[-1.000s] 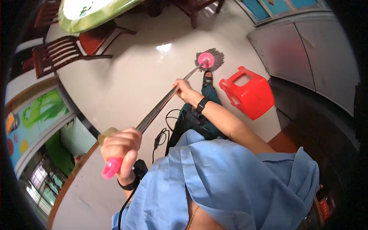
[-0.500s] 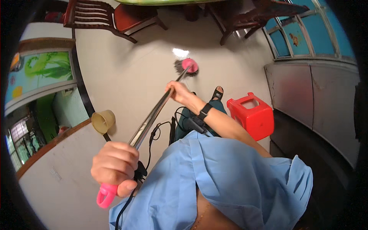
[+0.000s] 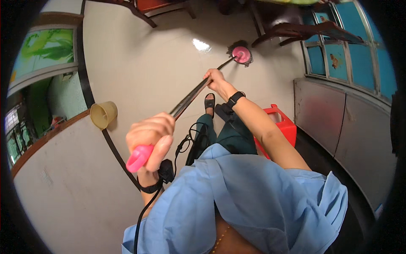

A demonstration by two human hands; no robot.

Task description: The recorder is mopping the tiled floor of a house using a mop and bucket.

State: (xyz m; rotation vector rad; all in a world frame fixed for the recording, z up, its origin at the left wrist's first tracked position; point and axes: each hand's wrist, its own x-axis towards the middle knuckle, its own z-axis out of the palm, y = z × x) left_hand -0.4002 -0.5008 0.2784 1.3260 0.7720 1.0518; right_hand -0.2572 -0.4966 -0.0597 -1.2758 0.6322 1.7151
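Observation:
A mop [image 3: 192, 95] with a shiny metal pole slants away from me across the middle of the view. Its round pink head [image 3: 242, 55] with dark grey strands rests on the pale tiled floor [image 3: 139, 55]. Near the top end, my left hand [image 3: 150, 132] is wrapped round the pole, just ahead of the pink looped end cap [image 3: 139, 158]. Further down, my right hand [image 3: 216, 80] closes round the pole; a black band is on that wrist. The mop head lies close to a dark wooden chair [image 3: 292, 31].
A red plastic stool [image 3: 284, 129] stands by my right leg, partly behind my forearm. A beige bucket [image 3: 103, 115] sits left, by the low wall. Grey cabinets [image 3: 321, 112] line the right side. Another chair [image 3: 156, 5] is at the far left. Black cables hang by my waist.
The mop head has swept right and farther away, toward the right chair. Both hands have moved right with the pole, the left one also up. My view has shifted, and my feet have changed position.

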